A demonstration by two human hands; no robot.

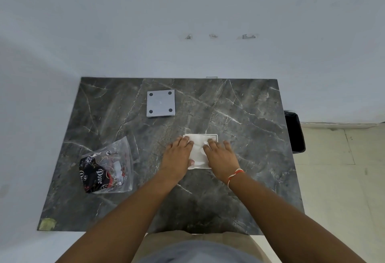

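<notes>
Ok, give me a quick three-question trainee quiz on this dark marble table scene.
1. True or false: the left hand and the right hand both lie on the white rectangular sheet.
2. The clear plastic bag with the black Dove wrapper lies: A, left of the hands; B, right of them; C, under them.
3. How many black dots show on the grey square plate?
Key: 1 true; 2 A; 3 four.
</notes>
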